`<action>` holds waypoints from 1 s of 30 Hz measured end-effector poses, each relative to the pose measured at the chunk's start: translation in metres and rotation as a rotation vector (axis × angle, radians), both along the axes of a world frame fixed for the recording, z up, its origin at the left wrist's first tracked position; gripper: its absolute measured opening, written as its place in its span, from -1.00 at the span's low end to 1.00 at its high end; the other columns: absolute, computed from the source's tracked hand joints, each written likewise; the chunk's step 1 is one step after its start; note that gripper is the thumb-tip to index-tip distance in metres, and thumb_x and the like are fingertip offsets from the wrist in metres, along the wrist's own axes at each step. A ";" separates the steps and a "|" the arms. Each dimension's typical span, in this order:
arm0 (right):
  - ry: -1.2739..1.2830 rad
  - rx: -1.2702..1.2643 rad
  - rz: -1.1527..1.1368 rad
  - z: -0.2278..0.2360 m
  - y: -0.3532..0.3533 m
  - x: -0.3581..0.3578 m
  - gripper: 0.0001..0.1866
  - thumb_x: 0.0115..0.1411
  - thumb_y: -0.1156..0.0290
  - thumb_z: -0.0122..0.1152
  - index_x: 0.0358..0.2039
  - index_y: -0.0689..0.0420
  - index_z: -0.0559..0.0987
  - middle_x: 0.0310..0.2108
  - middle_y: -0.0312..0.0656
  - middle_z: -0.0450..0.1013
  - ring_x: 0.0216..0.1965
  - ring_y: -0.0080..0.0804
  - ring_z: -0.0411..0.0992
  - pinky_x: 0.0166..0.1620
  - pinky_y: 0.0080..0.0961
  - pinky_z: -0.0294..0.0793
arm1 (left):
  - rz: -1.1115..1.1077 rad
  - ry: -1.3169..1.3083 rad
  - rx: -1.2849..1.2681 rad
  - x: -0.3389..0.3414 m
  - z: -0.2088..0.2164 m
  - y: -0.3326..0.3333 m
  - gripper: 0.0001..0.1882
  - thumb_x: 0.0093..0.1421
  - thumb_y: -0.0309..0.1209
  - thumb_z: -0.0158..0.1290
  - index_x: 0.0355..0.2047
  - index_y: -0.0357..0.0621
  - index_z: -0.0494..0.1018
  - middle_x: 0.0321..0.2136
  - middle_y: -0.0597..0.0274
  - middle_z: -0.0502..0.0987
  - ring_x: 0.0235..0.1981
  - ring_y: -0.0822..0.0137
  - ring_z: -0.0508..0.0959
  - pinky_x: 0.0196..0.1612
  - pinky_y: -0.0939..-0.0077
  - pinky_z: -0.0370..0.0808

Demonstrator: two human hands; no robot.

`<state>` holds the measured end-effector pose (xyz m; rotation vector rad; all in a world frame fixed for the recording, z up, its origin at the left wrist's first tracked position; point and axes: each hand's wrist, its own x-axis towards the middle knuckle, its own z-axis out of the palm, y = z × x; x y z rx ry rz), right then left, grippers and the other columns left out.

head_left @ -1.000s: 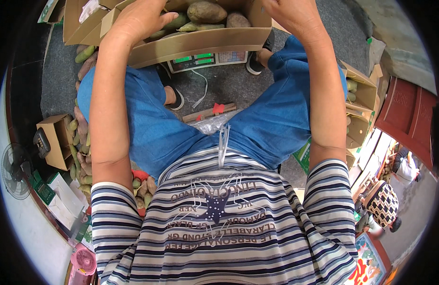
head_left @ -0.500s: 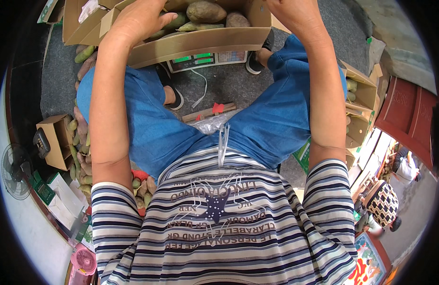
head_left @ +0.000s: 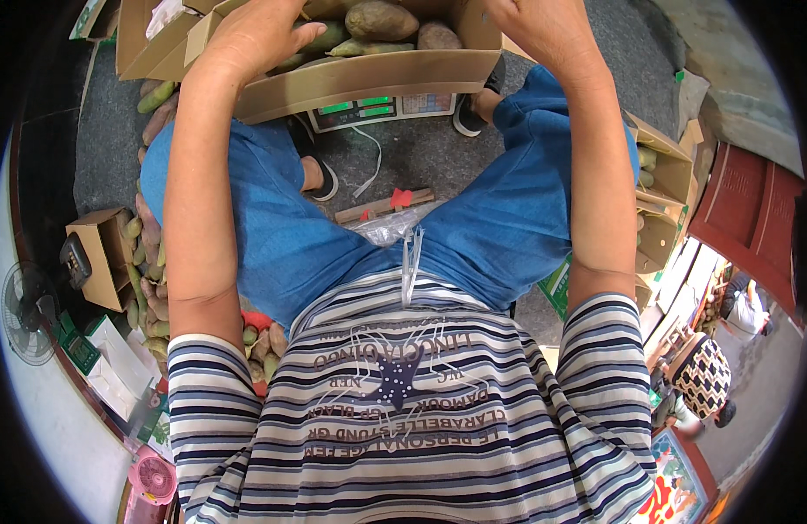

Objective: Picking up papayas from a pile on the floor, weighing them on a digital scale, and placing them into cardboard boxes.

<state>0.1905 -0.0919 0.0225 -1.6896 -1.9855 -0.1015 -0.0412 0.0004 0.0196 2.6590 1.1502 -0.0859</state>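
In front of me, at the top of the head view, a cardboard box [head_left: 377,86] stands above a scale [head_left: 381,111] with lit green displays. Inside it lie several thick, oblong brown and green roots or fruits [head_left: 381,21], whose exact kind I cannot make out. My left hand [head_left: 268,33] is over the box's left side, thumb stretched out toward the contents. Its other fingers are beyond the picture's upper edge. At the box's right end is my right hand [head_left: 543,31], fingers bent and mostly cut off by the same edge. Whether either hand holds anything is hidden.
More of the oblong produce [head_left: 150,227] lies in a heap at my left, beside a small open carton [head_left: 102,258]. Open cartons [head_left: 661,166] stand at my right. A wooden strip [head_left: 381,207] lies between my feet. Two people [head_left: 704,371] are far off at the right.
Almost nothing differs. Both hands stay at the box, which appears shifted very slightly in the view.
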 end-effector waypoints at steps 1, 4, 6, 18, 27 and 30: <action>-0.013 0.008 0.000 -0.001 0.000 0.000 -0.88 -0.03 0.46 -0.08 -0.57 0.24 0.41 -0.53 0.02 0.38 -0.41 0.02 0.38 -0.34 -0.20 0.36 | -0.008 -0.005 0.006 0.001 0.002 -0.002 -0.66 0.05 -0.30 0.07 -0.22 -0.25 0.35 -0.30 -0.11 0.44 -0.20 -0.05 0.44 -0.14 0.18 0.37; 0.003 0.011 0.026 -0.001 0.001 0.001 -0.89 -0.02 0.49 -0.09 -0.57 0.23 0.41 -0.52 0.01 0.38 -0.40 0.01 0.39 -0.34 -0.21 0.36 | -0.006 -0.002 -0.001 0.001 0.000 0.001 -0.66 0.05 -0.30 0.07 -0.22 -0.25 0.35 -0.31 -0.11 0.44 -0.20 -0.05 0.44 -0.15 0.18 0.37; 0.026 0.011 0.030 0.001 0.001 0.001 -0.90 -0.02 0.50 -0.09 -0.56 0.23 0.41 -0.52 0.00 0.38 -0.40 -0.01 0.38 -0.34 -0.23 0.36 | 0.000 0.006 -0.015 0.003 -0.001 0.003 -0.66 0.05 -0.30 0.07 -0.22 -0.25 0.35 -0.32 -0.10 0.44 -0.20 -0.05 0.44 -0.15 0.18 0.37; 0.825 -0.389 0.071 0.012 -0.006 -0.007 -0.89 0.18 0.46 0.05 -0.40 0.23 0.47 -0.52 -0.35 0.39 -0.46 -0.67 0.34 -0.37 -0.67 0.38 | -0.062 0.001 0.083 -0.010 -0.036 0.015 -0.60 0.08 -0.25 0.06 -0.11 -0.17 0.31 -0.23 -0.03 0.43 -0.17 -0.03 0.43 -0.14 0.20 0.39; 1.127 -0.500 0.196 0.007 -0.002 0.002 -0.84 0.19 0.35 0.09 -0.44 0.16 0.46 -0.57 -0.38 0.40 -0.54 -0.69 0.34 -0.45 -0.73 0.35 | -0.056 0.021 0.072 -0.010 -0.034 0.015 -0.62 0.09 -0.25 0.05 -0.13 -0.16 0.32 -0.23 -0.01 0.43 -0.16 -0.01 0.43 -0.13 0.19 0.38; 1.106 -0.481 0.121 0.011 -0.003 0.001 -0.82 0.19 0.32 0.11 -0.47 0.14 0.44 -0.59 -0.40 0.38 -0.56 -0.71 0.31 -0.49 -0.75 0.33 | -0.064 0.017 0.078 -0.010 -0.035 0.017 -0.63 0.09 -0.26 0.05 -0.14 -0.17 0.32 -0.23 -0.01 0.44 -0.15 -0.01 0.43 -0.13 0.19 0.38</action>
